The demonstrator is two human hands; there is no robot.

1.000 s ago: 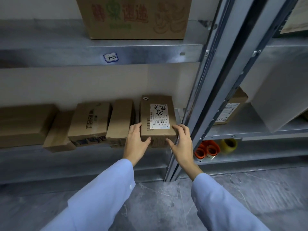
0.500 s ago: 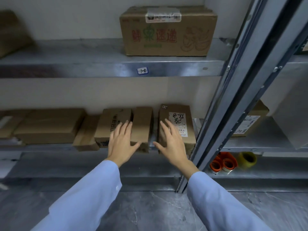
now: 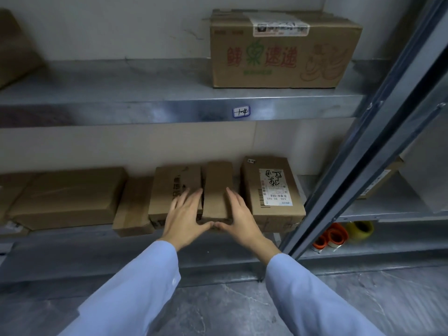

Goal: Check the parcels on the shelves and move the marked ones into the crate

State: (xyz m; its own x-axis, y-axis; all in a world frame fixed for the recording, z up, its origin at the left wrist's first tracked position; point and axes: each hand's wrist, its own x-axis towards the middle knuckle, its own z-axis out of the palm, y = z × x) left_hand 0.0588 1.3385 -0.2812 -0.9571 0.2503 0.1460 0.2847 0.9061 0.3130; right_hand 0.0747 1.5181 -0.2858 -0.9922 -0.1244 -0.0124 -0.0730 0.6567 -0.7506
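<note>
Narrow parcel sits between left grip and right grip, both flat-fingered, clasping nothing; best squeeze its sides evenly, then slide it out.

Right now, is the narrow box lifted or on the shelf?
On the shelf: narrow box sits level with neighbours, left hand and right hand flanking it.
</note>
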